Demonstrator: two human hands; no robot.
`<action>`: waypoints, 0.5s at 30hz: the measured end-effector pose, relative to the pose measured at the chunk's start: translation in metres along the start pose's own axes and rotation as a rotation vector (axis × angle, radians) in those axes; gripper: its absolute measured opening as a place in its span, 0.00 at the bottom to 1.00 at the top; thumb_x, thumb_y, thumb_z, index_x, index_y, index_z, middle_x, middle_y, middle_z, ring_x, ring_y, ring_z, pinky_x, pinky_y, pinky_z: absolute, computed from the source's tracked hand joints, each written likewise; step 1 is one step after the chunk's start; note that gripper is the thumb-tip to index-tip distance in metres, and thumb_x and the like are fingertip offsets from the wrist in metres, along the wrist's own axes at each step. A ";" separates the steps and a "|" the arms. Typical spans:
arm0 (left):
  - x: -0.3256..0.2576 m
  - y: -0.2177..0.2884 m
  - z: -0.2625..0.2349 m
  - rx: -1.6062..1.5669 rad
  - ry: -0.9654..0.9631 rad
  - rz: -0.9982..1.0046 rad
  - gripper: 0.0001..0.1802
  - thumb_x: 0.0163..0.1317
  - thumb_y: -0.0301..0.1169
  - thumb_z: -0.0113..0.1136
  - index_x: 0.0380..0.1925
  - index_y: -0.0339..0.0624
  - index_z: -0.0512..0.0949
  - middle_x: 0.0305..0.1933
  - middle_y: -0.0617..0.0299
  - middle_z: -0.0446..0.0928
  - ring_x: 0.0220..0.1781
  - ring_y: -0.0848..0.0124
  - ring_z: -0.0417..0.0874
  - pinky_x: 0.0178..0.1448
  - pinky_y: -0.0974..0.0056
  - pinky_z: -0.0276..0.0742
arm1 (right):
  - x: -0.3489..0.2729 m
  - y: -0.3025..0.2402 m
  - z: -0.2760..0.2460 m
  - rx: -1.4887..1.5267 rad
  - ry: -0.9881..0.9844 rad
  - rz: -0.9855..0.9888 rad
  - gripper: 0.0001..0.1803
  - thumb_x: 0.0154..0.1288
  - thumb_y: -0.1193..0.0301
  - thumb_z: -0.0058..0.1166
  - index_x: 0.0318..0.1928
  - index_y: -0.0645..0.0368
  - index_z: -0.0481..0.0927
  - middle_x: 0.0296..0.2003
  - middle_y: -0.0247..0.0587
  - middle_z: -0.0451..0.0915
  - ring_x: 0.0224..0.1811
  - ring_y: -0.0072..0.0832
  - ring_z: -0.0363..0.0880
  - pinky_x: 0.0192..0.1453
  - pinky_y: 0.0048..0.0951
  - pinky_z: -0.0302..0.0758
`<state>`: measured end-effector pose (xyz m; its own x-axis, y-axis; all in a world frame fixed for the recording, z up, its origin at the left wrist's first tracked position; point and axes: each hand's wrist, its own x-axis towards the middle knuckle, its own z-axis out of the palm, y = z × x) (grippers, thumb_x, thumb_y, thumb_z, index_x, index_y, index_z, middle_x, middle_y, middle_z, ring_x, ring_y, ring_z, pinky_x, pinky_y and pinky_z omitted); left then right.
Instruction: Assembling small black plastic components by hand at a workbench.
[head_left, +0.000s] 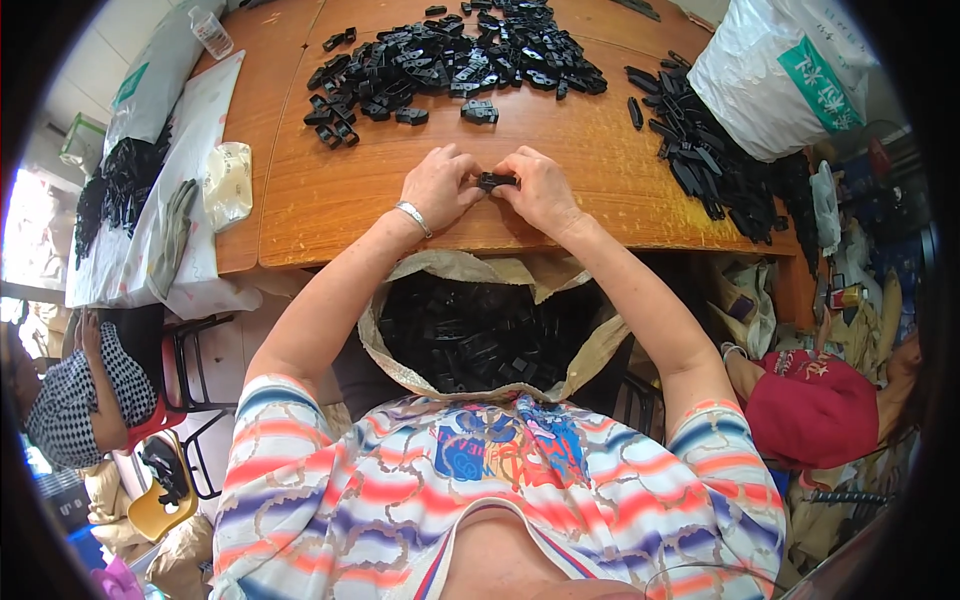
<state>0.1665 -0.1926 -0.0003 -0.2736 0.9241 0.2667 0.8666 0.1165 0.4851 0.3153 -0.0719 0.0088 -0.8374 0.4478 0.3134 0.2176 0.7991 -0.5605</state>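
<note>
Near the front edge of the wooden table (370, 190), both my hands pinch one small black plastic part (497, 180). My left hand (440, 188), with a silvery bracelet at its wrist, grips the part's left end. The right end sits between the thumb and fingers of my right hand (541, 193). My fingertips cover much of the part, so its full shape is hidden. Just beyond my hands lies a single black part (479, 111). Below the table edge, in front of my body, an open sack (376, 335) holds many similar black pieces.
A wide heap of black parts (440, 65) spreads across the table's far side. Long black strips (700, 165) lie at the right beside a white sack (770, 90). A plastic packet (229, 185) and a glove (172, 240) lie left. Other people sit on both sides.
</note>
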 end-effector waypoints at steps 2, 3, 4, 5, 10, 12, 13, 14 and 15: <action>0.000 -0.001 -0.001 -0.011 -0.028 -0.022 0.11 0.53 0.38 0.66 0.34 0.45 0.81 0.37 0.58 0.76 0.45 0.59 0.77 0.47 0.56 0.76 | -0.003 -0.002 0.000 -0.039 -0.001 -0.016 0.12 0.50 0.73 0.66 0.37 0.59 0.82 0.36 0.45 0.79 0.38 0.44 0.80 0.43 0.40 0.77; 0.002 -0.002 -0.002 -0.021 -0.053 -0.043 0.12 0.53 0.39 0.66 0.33 0.45 0.83 0.37 0.57 0.77 0.44 0.59 0.78 0.47 0.57 0.77 | -0.004 -0.003 0.000 -0.079 0.000 -0.033 0.12 0.51 0.72 0.66 0.37 0.58 0.82 0.36 0.44 0.79 0.39 0.44 0.80 0.42 0.40 0.77; 0.004 -0.003 -0.003 -0.021 -0.053 -0.043 0.12 0.53 0.39 0.66 0.33 0.45 0.83 0.37 0.57 0.77 0.44 0.59 0.78 0.47 0.57 0.77 | -0.006 -0.004 0.000 -0.079 -0.001 -0.033 0.12 0.51 0.72 0.66 0.37 0.58 0.82 0.36 0.44 0.79 0.39 0.44 0.80 0.42 0.40 0.77; 0.006 -0.004 -0.005 -0.129 -0.080 -0.095 0.13 0.53 0.41 0.65 0.32 0.43 0.83 0.36 0.57 0.79 0.42 0.60 0.80 0.47 0.58 0.77 | -0.008 -0.005 0.001 -0.103 0.017 -0.083 0.13 0.51 0.72 0.66 0.39 0.57 0.82 0.36 0.43 0.78 0.39 0.43 0.80 0.42 0.40 0.78; 0.015 -0.002 -0.006 -0.189 -0.177 -0.213 0.14 0.55 0.40 0.61 0.31 0.41 0.84 0.31 0.55 0.84 0.37 0.59 0.85 0.45 0.58 0.79 | -0.020 -0.004 0.007 -0.197 0.076 -0.221 0.16 0.53 0.72 0.63 0.44 0.55 0.81 0.37 0.41 0.77 0.39 0.41 0.80 0.40 0.38 0.78; 0.019 0.002 -0.007 -0.166 -0.190 -0.238 0.14 0.55 0.40 0.61 0.31 0.41 0.84 0.31 0.54 0.84 0.38 0.58 0.85 0.46 0.58 0.79 | -0.018 0.001 0.011 -0.263 0.124 -0.320 0.17 0.54 0.72 0.62 0.46 0.55 0.80 0.37 0.40 0.76 0.39 0.41 0.79 0.40 0.40 0.78; 0.022 0.006 -0.010 -0.142 -0.198 -0.256 0.14 0.55 0.40 0.61 0.31 0.41 0.84 0.32 0.54 0.84 0.39 0.58 0.85 0.46 0.57 0.79 | -0.019 0.003 0.012 -0.266 0.130 -0.322 0.17 0.54 0.72 0.62 0.46 0.55 0.80 0.37 0.40 0.76 0.39 0.41 0.79 0.40 0.40 0.78; 0.021 0.005 -0.005 -0.167 -0.201 -0.281 0.14 0.55 0.40 0.61 0.30 0.40 0.84 0.32 0.53 0.84 0.40 0.57 0.85 0.47 0.57 0.79 | -0.020 0.006 0.011 -0.257 0.115 -0.309 0.17 0.54 0.72 0.62 0.46 0.55 0.80 0.37 0.41 0.76 0.38 0.42 0.79 0.39 0.40 0.78; 0.021 0.004 -0.003 -0.171 -0.189 -0.275 0.13 0.55 0.39 0.61 0.30 0.40 0.84 0.32 0.53 0.84 0.40 0.57 0.85 0.47 0.57 0.79 | -0.019 0.007 0.009 -0.248 0.104 -0.299 0.16 0.54 0.71 0.62 0.46 0.54 0.80 0.37 0.42 0.76 0.38 0.43 0.79 0.39 0.41 0.77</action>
<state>0.1626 -0.1740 0.0094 -0.3906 0.9195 -0.0438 0.6847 0.3220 0.6538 0.3280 -0.0782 -0.0078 -0.8297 0.2089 0.5176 0.0968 0.9671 -0.2352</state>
